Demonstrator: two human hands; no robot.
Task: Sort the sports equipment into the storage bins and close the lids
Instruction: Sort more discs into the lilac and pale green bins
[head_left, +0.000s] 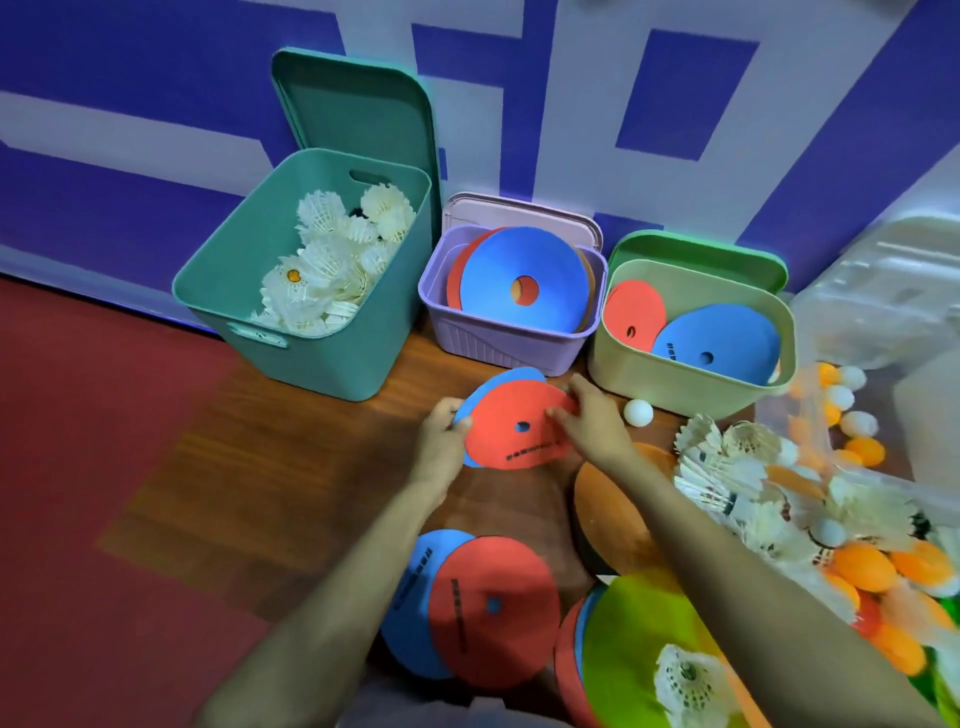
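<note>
Both hands hold a pair of flat discs above the wooden floor (291, 467), just in front of the purple bin (498, 356) and the light green bin (675, 387). The left hand (441, 439) pinches the left edge of the red disc (511, 408), with the thumb on top. The right hand (595, 418) pinches its right edge with curled fingers. A blue disc (500, 379) lies directly under the red one and shows only along its upper left side. It seems both hands grip the two discs together, but the view does not show this clearly.

The bins stand in a row at the far edge of the floor, against the wall (156, 130). All are open, each with its lid (358, 114) leaning behind. The teal bin (311, 358) holds shuttlecocks (322, 260); the other two hold red and blue discs.

From here, the blue disc could slide out if only the red one is really gripped. The two disc bins look alike inside, so the pair could go into the wrong one. A white ball (638, 413) lies just beside the right hand, and a careless wrist could roll it away.
</note>
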